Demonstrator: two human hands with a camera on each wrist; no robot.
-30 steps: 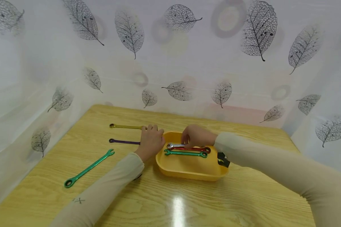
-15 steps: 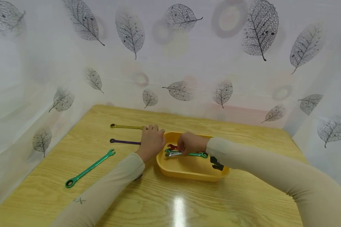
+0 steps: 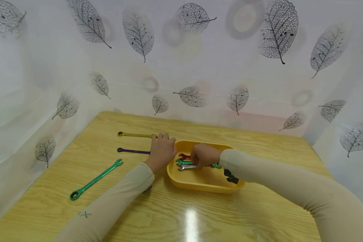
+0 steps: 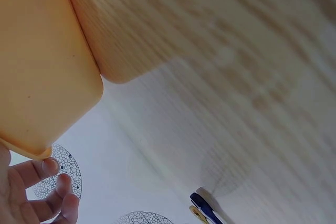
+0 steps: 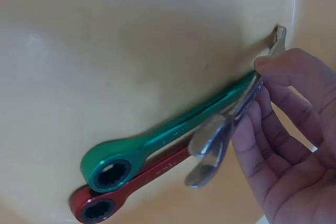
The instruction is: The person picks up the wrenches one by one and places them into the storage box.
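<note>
A yellow plastic tray stands on the table. My left hand grips its left rim, where the left wrist view shows curled fingers at the tray's edge. Inside the tray my right hand pinches a silver wrench by its shaft between thumb and fingers. The wrench's open-ended jaw tilts above the others in the right wrist view. Close beside it on the tray floor lie a green wrench and a red wrench, roughly parallel. My right hand hides their middle parts in the head view.
Left of the tray lie a gold wrench, a purple wrench and a larger green wrench. The left hand covers the right ends of the gold and purple ones. A leaf-patterned white sheet rises behind the wooden table.
My right hand has brought the silver wrench toward me, from over the red wrench, across the green one, to its near side. The left hand stays on the rim.
</note>
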